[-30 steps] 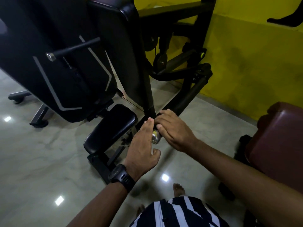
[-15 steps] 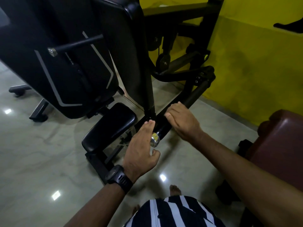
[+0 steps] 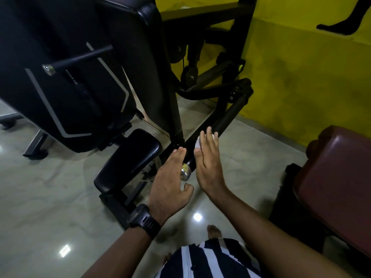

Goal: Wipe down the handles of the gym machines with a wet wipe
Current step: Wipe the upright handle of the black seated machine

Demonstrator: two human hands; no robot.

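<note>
Diagonally across the middle runs the black machine handle (image 3: 226,119), its silver end cap (image 3: 185,173) pointing toward the person. The right hand (image 3: 208,163) lies flat over the bar just above that cap, with its fingers straight and together and nothing curled round the tube. A bit of the white wet wipe (image 3: 197,143) peeks out from under its index finger, pressed between palm and handle. How much of the wipe sits beneath the hand cannot be told, since the hand covers it.

On the other side of the bar from that press, the left hand (image 3: 170,181) is also loose and flat. Its fingers are extended along the handle's left flank and its thumb is spread below the cap. The fingertips seem to touch the bar, though the dark tube makes the contact hard to judge. A black watch (image 3: 143,219) sits on that wrist.

Beyond the right fingertips the handle climbs to a pivot joint (image 3: 239,93) near the yellow wall (image 3: 301,77). Left of the hands is the black seat pad (image 3: 128,157), with the tall black backrest (image 3: 140,67) above it. A second handle (image 3: 80,58) with a silver tip juts out well off to the upper left. To the right of the pressing hand stands a maroon padded bench (image 3: 337,177). Below both forearms are a striped shirt (image 3: 210,259), a bare foot (image 3: 213,230) and the glossy tiled floor (image 3: 50,197).
</note>
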